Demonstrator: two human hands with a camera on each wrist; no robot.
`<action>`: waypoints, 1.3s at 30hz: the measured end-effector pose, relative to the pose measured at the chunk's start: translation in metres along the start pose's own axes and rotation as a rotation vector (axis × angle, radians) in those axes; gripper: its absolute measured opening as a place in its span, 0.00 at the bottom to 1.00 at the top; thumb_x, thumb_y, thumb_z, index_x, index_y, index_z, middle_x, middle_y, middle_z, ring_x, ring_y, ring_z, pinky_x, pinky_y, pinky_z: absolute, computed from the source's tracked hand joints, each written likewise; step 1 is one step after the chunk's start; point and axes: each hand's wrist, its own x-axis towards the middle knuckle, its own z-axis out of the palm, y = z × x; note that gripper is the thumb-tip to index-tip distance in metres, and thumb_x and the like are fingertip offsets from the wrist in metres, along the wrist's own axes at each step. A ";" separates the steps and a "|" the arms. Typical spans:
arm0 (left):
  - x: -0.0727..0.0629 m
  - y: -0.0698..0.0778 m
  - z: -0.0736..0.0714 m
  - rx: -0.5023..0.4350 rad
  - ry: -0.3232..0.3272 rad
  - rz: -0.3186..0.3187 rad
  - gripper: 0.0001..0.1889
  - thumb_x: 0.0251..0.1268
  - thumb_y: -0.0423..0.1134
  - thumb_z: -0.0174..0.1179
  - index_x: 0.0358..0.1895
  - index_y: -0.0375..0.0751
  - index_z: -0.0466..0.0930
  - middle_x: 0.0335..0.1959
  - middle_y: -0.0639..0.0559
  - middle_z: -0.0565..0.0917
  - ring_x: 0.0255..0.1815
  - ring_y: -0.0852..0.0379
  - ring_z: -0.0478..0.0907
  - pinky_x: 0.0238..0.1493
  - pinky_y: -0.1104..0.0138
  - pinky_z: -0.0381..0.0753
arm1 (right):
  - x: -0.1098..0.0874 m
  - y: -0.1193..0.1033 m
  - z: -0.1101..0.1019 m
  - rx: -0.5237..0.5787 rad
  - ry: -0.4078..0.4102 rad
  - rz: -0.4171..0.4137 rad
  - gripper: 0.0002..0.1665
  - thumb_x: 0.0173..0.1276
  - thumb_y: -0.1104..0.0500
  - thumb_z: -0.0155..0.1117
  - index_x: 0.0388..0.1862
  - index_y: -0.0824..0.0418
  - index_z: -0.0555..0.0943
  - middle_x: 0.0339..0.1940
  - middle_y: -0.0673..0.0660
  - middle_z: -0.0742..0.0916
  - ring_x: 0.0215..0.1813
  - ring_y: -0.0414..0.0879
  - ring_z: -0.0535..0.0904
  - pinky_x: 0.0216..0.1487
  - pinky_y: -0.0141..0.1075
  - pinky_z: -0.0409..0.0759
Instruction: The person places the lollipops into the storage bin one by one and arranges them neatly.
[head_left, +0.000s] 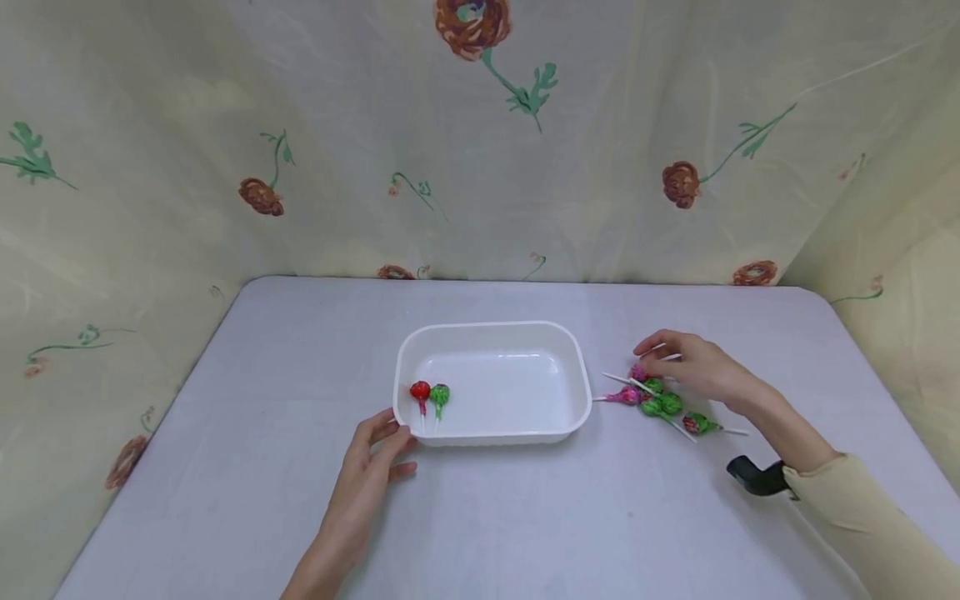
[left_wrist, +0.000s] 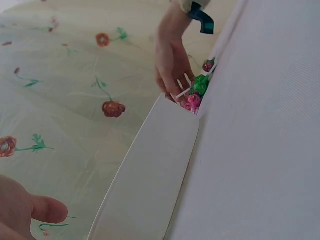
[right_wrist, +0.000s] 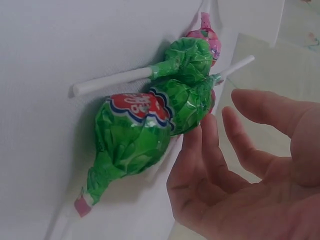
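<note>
My left hand (head_left: 365,473) is at the near left corner of a white rectangular tray (head_left: 502,392), fingertips at its rim. Its thumb (left_wrist: 49,209) sticks out straight in the left wrist view. A red lollipop (head_left: 420,391) and a green lollipop (head_left: 439,395) lie inside the tray at the left. Over a pile of pink and green wrapped lollipops right of the tray reaches my right hand (head_left: 701,364). The right wrist view shows its thumb and fingers parted beside the pile, close to a green lollipop (right_wrist: 187,102); the farther fingertips are partly hidden behind it.
A green and red lollipop (head_left: 697,423) lies a little apart, nearest the right wrist. The pale table (head_left: 495,517) ends at a flowered curtain (head_left: 555,167) behind and on both sides. A black strap piece (head_left: 756,477) sticks out from the right sleeve.
</note>
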 end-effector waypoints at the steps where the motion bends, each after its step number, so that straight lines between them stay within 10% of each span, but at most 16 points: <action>1: 0.000 0.000 0.000 0.001 0.001 -0.003 0.31 0.86 0.48 0.52 0.83 0.40 0.58 0.77 0.39 0.67 0.75 0.40 0.76 0.62 0.66 0.89 | 0.001 0.001 0.001 0.000 -0.003 0.002 0.24 0.85 0.51 0.60 0.68 0.65 0.77 0.64 0.69 0.85 0.65 0.62 0.80 0.64 0.56 0.84; 39: 0.001 -0.002 0.000 -0.004 0.003 0.003 0.31 0.87 0.47 0.52 0.83 0.39 0.58 0.77 0.39 0.67 0.75 0.40 0.76 0.61 0.68 0.89 | 0.012 0.005 0.004 -0.084 -0.021 -0.027 0.21 0.81 0.49 0.65 0.64 0.60 0.82 0.61 0.65 0.87 0.63 0.61 0.82 0.61 0.57 0.86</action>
